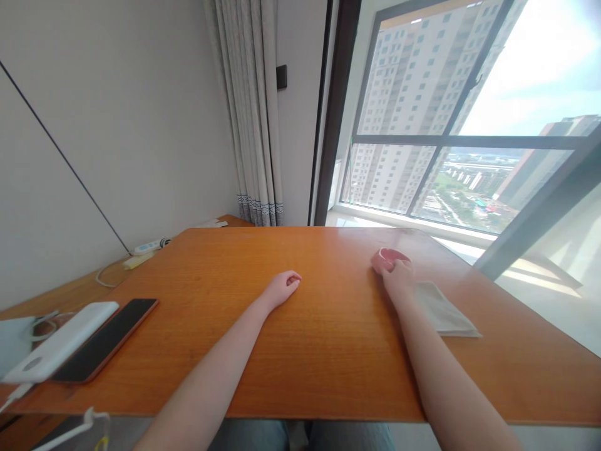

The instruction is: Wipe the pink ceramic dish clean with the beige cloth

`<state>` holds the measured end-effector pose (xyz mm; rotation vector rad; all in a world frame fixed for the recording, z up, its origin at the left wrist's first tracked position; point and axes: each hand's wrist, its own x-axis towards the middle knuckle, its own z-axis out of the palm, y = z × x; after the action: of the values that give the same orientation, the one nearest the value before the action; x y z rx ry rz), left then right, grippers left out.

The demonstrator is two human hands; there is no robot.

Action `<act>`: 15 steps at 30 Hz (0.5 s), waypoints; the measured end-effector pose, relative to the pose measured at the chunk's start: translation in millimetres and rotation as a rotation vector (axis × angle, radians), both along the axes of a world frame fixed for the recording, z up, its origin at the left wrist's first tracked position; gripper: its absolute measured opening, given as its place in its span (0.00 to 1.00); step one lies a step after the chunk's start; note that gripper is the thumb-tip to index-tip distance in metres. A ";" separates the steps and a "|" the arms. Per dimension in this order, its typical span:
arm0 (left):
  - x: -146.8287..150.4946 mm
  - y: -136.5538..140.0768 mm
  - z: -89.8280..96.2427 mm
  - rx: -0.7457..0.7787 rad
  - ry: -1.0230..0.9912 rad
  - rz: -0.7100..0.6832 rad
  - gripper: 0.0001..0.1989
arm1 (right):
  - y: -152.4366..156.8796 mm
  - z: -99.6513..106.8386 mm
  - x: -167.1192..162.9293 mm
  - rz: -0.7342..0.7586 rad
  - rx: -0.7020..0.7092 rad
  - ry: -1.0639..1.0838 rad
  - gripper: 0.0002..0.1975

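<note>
The right hand (398,275) is closed around one small pink cup (390,255), which stands on the wooden table (328,351) at its far right. The left hand (283,287) lies loosely curled on the tabletop near the middle, holding nothing. Just right of the right wrist lies one folded grey cloth (444,311). At the near left sit one white power bank (61,341) and one dark phone (106,339), side by side and touching. No writing can be read on any of them.

The wooden counter (328,326) carries a pink cup (390,256), a folded cloth (444,311), a phone (106,340) and a white power bank (61,341).
</note>
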<state>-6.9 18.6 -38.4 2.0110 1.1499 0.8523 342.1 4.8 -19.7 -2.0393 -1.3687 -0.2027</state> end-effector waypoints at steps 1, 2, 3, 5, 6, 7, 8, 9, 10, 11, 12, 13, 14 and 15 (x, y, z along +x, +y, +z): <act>0.4 -1.1 1.0 0.020 0.025 -0.001 0.11 | 0.6 1.4 -5.8 0.017 0.043 0.000 0.12; 0.9 -2.3 2.0 0.043 0.050 -0.003 0.11 | 1.2 3.1 -13.3 0.043 0.081 -0.004 0.11; 1.3 -3.7 3.1 0.071 0.071 -0.005 0.11 | 1.8 5.0 -22.5 0.086 0.114 -0.014 0.10; 1.9 -7.0 6.1 0.138 0.092 -0.002 0.11 | 2.5 8.7 -45.2 0.213 0.162 -0.035 0.10; 2.0 -8.9 8.2 0.180 0.095 0.006 0.13 | 2.1 9.9 -58.1 0.287 0.172 -0.047 0.11; 1.8 -11.1 10.8 0.230 0.100 0.017 0.15 | 1.2 10.6 -71.6 0.366 0.172 -0.062 0.11; 1.5 -13.4 13.9 0.285 0.110 0.028 0.20 | -0.5 10.6 -85.2 0.446 0.165 -0.076 0.12; 1.1 -15.8 17.5 0.342 0.130 0.034 0.26 | -2.8 10.0 -98.6 0.520 0.155 -0.087 0.11; 0.7 -18.1 21.4 0.395 0.156 0.033 0.31 | -5.8 8.8 -111.3 0.586 0.143 -0.092 0.11; 0.2 -20.3 25.4 0.439 0.187 0.024 0.36 | -9.3 7.2 -122.9 0.642 0.128 -0.089 0.10; -0.2 -22.1 29.1 0.468 0.218 0.007 0.40 | -13.1 5.4 -133.3 0.690 0.110 -0.081 0.10; -0.5 -23.7 32.4 0.481 0.246 -0.016 0.42 | -17.0 3.5 -142.2 0.733 0.090 -0.070 0.09; -0.8 -24.9 35.0 0.485 0.269 -0.041 0.43 | -20.8 1.6 -149.6 0.766 0.074 -0.058 0.09; -1.0 -25.7 37.0 0.486 0.287 -0.064 0.42 | -24.3 -0.1 -155.5 0.795 0.063 -0.049 0.08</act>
<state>-7.9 -7.0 -1.5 2.6226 1.0963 0.8936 186.6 -19.5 -19.7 -1.3075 -2.0494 0.0586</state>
